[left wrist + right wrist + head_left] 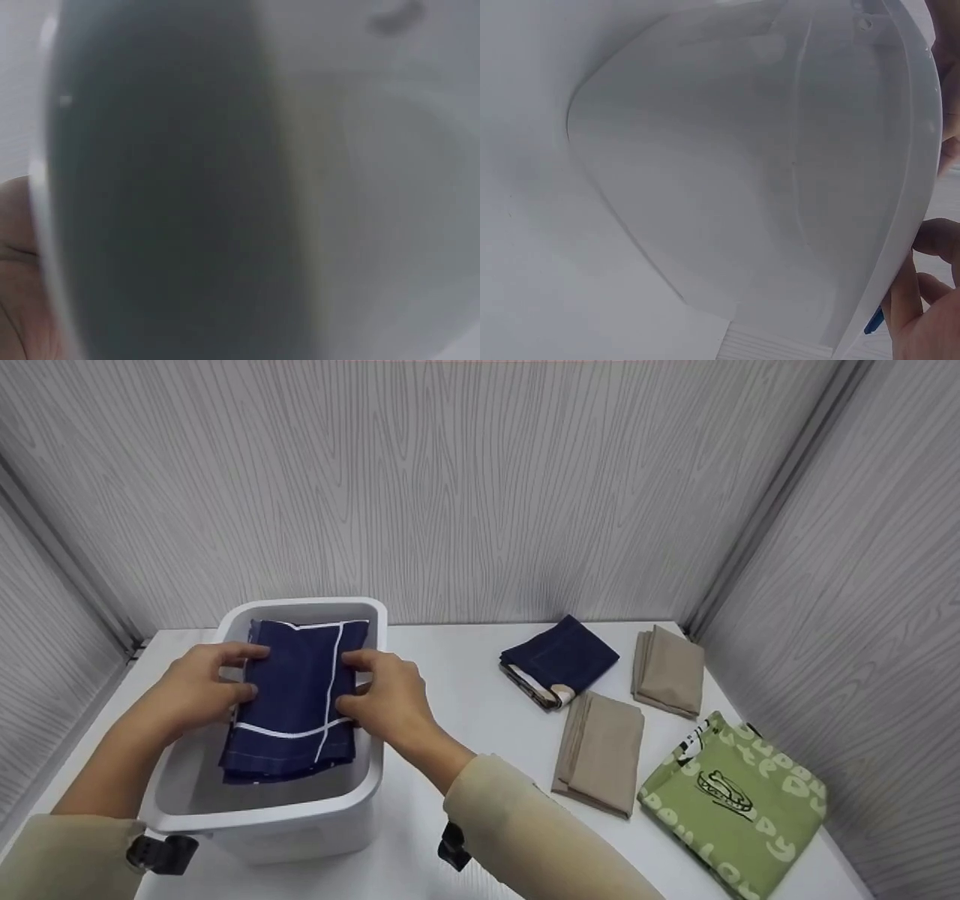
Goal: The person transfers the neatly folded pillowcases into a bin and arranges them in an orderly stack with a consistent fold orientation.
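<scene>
Gripping its long sides, the left hand (201,684) and right hand (391,694) hold the folded white-lined blue cloth (292,682) between them.

A person's left hand (193,688) and right hand (393,690) hold a folded, white-lined navy cloth (291,682) by its sides at the mouth of a white bin (315,834). To the right on a white table (457,682) lie a second navy cloth (564,656), two folded beige cloths (606,754) and a green cloth (750,780) with pale lettering.
</scene>
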Demonstrator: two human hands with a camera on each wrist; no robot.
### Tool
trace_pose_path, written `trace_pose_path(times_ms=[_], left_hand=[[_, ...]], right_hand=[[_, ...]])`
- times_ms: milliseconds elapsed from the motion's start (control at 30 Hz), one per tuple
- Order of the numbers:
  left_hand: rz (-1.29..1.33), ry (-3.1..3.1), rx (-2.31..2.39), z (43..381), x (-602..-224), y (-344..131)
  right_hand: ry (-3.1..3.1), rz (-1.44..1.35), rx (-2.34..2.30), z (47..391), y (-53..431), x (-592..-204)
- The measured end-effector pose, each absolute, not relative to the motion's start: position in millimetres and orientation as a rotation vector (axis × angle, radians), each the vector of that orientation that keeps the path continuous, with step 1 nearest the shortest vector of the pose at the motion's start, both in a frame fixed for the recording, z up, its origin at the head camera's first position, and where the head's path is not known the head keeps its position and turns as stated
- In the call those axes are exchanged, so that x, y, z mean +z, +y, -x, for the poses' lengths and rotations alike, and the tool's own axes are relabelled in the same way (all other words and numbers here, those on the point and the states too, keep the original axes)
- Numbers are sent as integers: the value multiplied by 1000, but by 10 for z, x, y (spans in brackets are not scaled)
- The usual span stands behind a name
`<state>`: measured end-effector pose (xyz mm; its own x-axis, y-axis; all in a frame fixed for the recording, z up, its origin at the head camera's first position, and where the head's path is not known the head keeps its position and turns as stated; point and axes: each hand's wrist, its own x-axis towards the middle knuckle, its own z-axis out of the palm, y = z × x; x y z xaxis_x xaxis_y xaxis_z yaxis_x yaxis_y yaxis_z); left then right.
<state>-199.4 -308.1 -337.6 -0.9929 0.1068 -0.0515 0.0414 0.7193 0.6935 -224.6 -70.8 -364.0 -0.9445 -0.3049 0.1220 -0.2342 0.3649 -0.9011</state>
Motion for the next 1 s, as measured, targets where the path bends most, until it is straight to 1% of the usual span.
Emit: trace_pose_path(times_ms=[433,733,1000], left_hand=[[-123,2882,1072,2012,-3385,-3118],[-138,2912,1045,2028,-3391,-3146],[-123,2862,1104,2018,-3413,-3127]], right_hand=[[2654,553,-1565,2265,-733,-3651],[2613,536,-1604,2269,-733,-3652],[2656,545,-1562,2269,-727,-3655]])
